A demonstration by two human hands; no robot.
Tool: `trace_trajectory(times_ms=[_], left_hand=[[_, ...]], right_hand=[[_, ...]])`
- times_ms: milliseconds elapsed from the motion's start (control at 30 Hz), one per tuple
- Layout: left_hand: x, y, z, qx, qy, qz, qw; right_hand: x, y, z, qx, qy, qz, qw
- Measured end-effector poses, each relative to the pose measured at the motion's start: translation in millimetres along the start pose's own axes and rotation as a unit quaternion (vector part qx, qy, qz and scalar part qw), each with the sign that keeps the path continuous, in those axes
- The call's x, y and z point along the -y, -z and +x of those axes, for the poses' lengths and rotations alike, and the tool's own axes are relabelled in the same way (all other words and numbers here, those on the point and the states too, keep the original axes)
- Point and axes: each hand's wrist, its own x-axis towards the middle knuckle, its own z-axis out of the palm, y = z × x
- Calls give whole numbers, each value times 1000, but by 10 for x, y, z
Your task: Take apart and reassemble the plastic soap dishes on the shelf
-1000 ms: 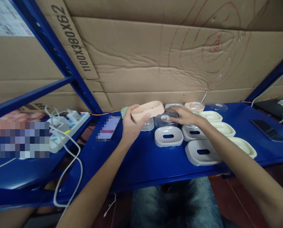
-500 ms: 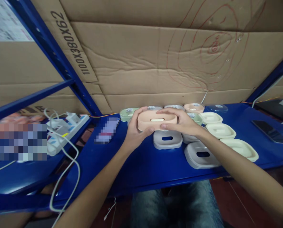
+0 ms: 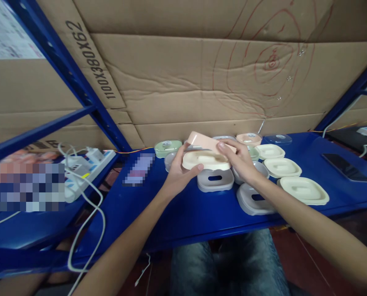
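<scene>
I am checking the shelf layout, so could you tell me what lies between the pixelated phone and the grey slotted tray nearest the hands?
In the head view, only the left hand crosses between the phone and the grey tray; beneath it is bare blue shelf.

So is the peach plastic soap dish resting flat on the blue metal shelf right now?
No, the peach plastic soap dish is lifted above the blue metal shelf, gripped by the left hand and right hand.

The blue metal counter (image 3: 177, 213) carries a cluster of plastic soap dishes. Two grey slotted trays (image 3: 214, 180) lie nearest the front, three cream oval lids (image 3: 303, 190) run in a row to their right, and a green dish (image 3: 167, 147) sits behind at the cardboard wall (image 3: 183, 82). A white power strip (image 3: 87, 166) lies far left, a black phone (image 3: 345, 166) far right.
</scene>
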Motion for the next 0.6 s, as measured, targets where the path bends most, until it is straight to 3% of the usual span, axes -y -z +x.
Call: trace_trajectory(times_ms=[133, 300, 433, 533, 600], left_hand=[[-26, 107, 46, -48, -34, 43, 997], [54, 433, 244, -234, -91, 31, 968], [109, 555, 375, -312, -78, 7, 947], [134, 534, 395, -320, -70, -9, 945], [146, 503, 383, -315, -62, -1, 947]], right_hand=[[-42, 199, 64, -54, 8, -12, 998], [106, 600, -217, -57, 70, -136, 987], [274, 675, -650, 87, 153, -274, 945], [273, 565, -896, 206, 192, -350, 893], [210, 483, -983, 251, 203, -393, 861]])
